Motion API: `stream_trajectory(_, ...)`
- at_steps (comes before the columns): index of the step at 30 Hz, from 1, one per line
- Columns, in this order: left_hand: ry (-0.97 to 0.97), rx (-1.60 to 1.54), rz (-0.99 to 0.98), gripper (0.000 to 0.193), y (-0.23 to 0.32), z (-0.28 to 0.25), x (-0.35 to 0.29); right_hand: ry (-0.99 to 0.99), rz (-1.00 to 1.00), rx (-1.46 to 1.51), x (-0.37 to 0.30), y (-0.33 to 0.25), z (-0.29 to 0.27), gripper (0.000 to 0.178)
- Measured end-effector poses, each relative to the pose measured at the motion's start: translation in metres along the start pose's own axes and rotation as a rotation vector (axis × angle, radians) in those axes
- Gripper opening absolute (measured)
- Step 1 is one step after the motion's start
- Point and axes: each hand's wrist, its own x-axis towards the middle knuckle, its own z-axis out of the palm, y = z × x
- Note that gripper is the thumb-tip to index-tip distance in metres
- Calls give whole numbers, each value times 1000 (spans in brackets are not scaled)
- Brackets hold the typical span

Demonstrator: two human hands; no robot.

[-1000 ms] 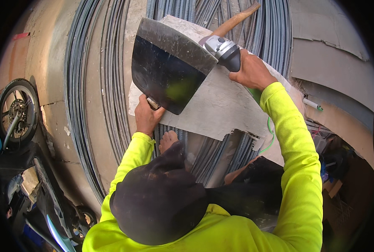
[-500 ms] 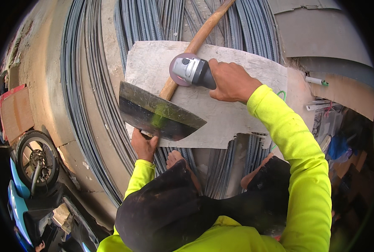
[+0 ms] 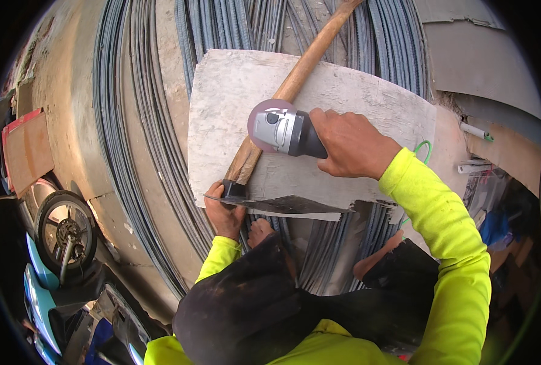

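My right hand (image 3: 357, 143) is wrapped round the dark body of an angle grinder (image 3: 278, 129), whose disc sits over the wooden handle of a hoe; whether they touch I cannot tell. The hoe (image 3: 312, 59) slants from the top of the view down to its black head. Its wide dark blade (image 3: 292, 204) is seen nearly edge-on, reaching right from the socket. My left hand (image 3: 224, 214) grips the head beside the socket, with some fingers hidden behind the metal. Under the hoe lies a worn whitish board (image 3: 368, 131).
Long bundles of steel rebar (image 3: 155, 121) run beneath and beside the board. My bare foot (image 3: 260, 231) is close to the left hand. A motorbike wheel (image 3: 67, 233) stands at the left. A green cord (image 3: 428, 149) curls at the board's right, near white tubes (image 3: 477, 131).
The hoe head has turned, so its blade shows nearly edge-on rather than broad face, and the socket has come into sight. My right hand and grinder sit slightly lower and further right.
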Motion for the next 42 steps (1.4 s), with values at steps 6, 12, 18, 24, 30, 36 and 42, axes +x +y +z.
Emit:
stream_trajectory(6,-14,26,-18,72,10,5,1,-12,125,-14,2,14,-12,51)
stream_trajectory(12,2,30,-88,72,23,8,3,-69,94,-30,6,6,-22,48)
stream_trajectory(18,-1,-85,-308,55,35,-6,-7,-190,-25,-4,18,-32,-19,49)
stream_trajectory(24,-217,-987,-1395,73,43,-38,7,7,341,-67,29,42,-66,50)
stream_trajectory(30,-405,-1183,-1601,110,61,-30,35,-128,214,-45,18,-12,-36,53)
stream_trajectory(36,-317,-1236,-1617,77,38,-23,25,-164,171,38,10,-30,-22,56)
stream_trajectory(42,-263,-1297,-1515,52,56,-30,30,76,399,84,0,30,-44,64)
